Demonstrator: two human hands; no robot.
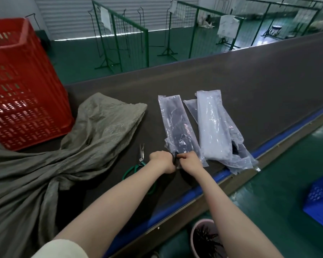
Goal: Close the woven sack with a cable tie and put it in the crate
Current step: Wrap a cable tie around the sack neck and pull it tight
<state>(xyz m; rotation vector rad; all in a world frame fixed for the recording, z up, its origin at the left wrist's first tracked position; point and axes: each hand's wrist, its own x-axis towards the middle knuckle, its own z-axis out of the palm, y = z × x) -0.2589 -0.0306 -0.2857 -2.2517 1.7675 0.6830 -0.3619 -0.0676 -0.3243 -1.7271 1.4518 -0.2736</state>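
factory floor | green wire racks (119,40) | long packing table (250,81) | red crate (22,90)

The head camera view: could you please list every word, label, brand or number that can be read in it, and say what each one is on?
None can be read.
White paper sheets hanging on the green metal racks: any print is too far and blurred to read.
Clear plastic bags on the dark table: no print visible.
Red slotted plastic crate and grey-green woven sack: no markings visible.
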